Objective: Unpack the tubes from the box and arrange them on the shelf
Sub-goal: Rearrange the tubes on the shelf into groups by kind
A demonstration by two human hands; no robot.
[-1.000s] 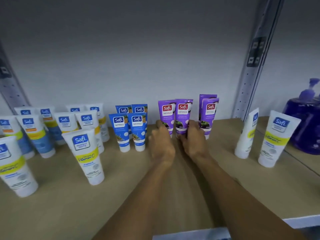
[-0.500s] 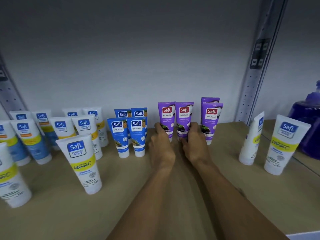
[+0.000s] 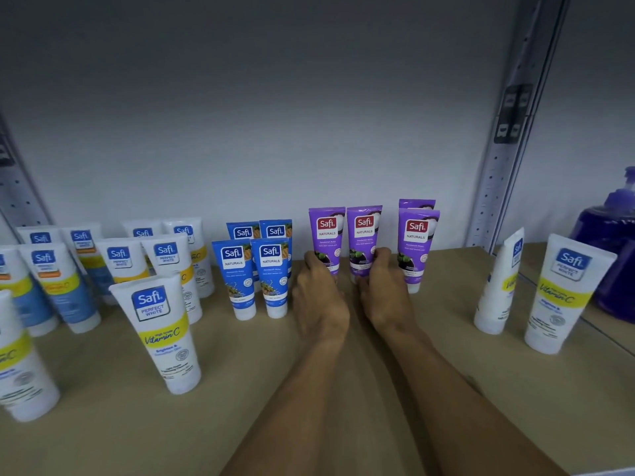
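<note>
2 forearms forward side by side, left hand (image 3: 319, 298) around left purple tube (image 3: 326, 231), right hand (image 3: 385, 297) around middle purple tube (image 3: 364, 231).

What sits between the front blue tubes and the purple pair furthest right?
Head view: left purple tube held by the left hand, middle purple tube held by the right hand.

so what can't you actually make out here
Head view, the only one:
Bases of the left purple tube and middle purple tube: hidden by the left hand and right hand gripping them.
Rear purple tube: only its top shows above the front right purple tube.
Pump bottle: cut off by the right edge.
White tube at far left: cut by the edge, print blurred.
The box: out of frame.
</note>
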